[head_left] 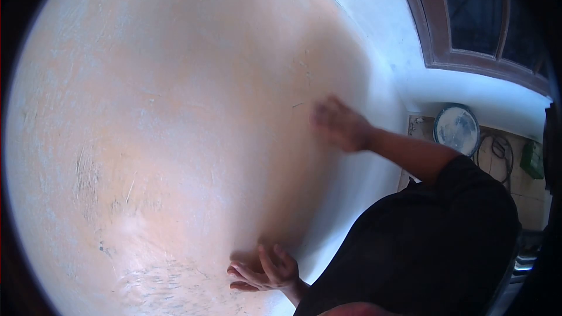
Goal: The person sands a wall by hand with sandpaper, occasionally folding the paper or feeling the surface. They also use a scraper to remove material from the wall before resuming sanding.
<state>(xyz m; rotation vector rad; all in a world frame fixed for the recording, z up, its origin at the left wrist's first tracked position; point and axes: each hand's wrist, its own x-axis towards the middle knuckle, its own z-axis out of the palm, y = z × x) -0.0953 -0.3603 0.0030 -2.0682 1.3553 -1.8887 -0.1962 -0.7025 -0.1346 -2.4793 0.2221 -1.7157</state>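
My right hand (pixel 339 124) is at the upper middle, against or close to a broad wall (pixel 175 111) with a patchy orange and whitish surface. It is blurred by motion, so its fingers and anything under them are unclear. Lower down, my left hand (pixel 266 270) is beside the same wall with its fingers spread and nothing held. Whether its fingertips touch the surface is unclear. Scratches and dark marks show on the wall at the lower left. Shadows fall around both hands.
A dark-framed window (pixel 436 29) is set in a whitish wall (pixel 380 29) at the upper right. Below it, a round bucket (pixel 456 130) stands on the tiled floor (pixel 527 205), near a dark cable (pixel 500 147) and a green object (pixel 531 160). My dark-shirted body fills the lower right.
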